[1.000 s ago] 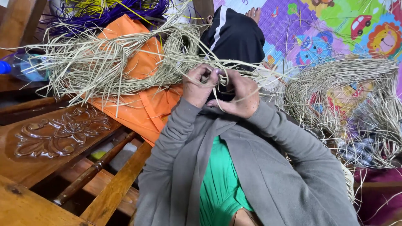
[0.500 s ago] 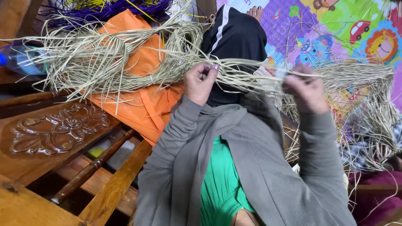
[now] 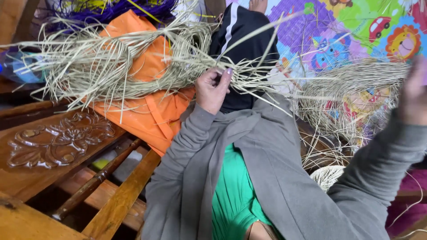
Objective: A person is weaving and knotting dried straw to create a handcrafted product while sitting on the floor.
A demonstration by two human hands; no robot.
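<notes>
Our left hand (image 3: 213, 89) still pinches the straw bundle (image 3: 133, 66) over the orange bag (image 3: 151, 111) | our right hand (image 3: 413, 93) has swung further right, blurred, grip unclear | straw strand (image 3: 311, 84) drawn out longer.

You have two hands in view: your left hand (image 3: 213, 89) and your right hand (image 3: 413, 95). Beside them lie two heaps of pale straw (image 3: 111, 66), one orange bag (image 3: 151, 111), one carved wooden panel (image 3: 53, 142) and one coloured play mat (image 3: 356, 26).
</notes>
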